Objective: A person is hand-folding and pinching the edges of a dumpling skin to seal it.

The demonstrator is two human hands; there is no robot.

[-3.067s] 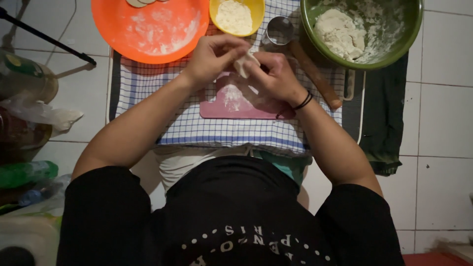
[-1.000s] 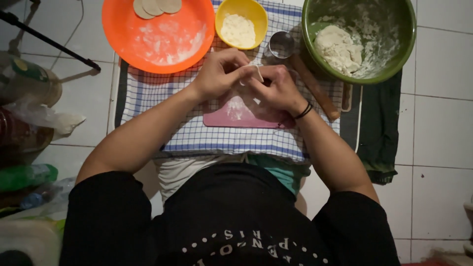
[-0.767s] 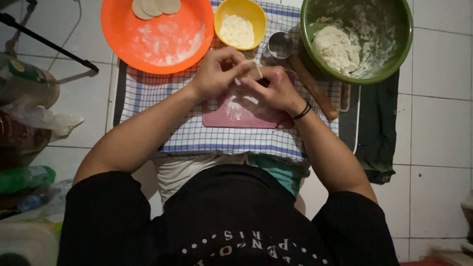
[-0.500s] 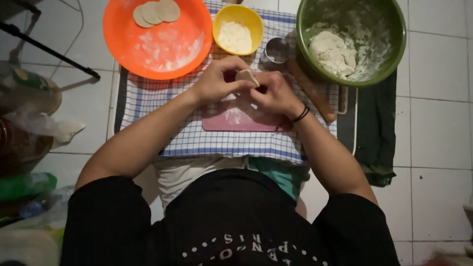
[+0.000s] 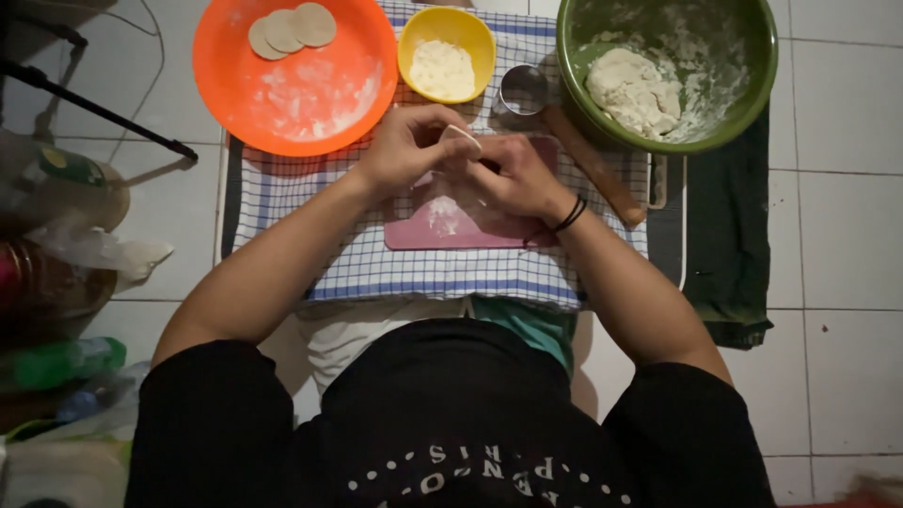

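while both hands' grips pinch one dough piece (image 5: 461, 136) | three dough rounds (image 5: 292, 28) on orange plate (image 5: 235, 85) | two bowls

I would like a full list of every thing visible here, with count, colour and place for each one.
dough piece: 1, pale, pinched between both hands
cutting board: 1, pink, floured, under the hands
checked cloth: 1, white and blue, under the board
orange plate: 1, top left, floured
dough rounds: 3, pale, on the plate's far edge
yellow bowl: 1, holds white flour, top centre
metal ring cutter: 1, silver, right of yellow bowl
rolling pin: 1, wooden, right of the board
green bowl: 1, top right
dough lump: 1, pale, inside it
dark towel: 1, right side
left hand: 1
right hand: 1, black band at wrist
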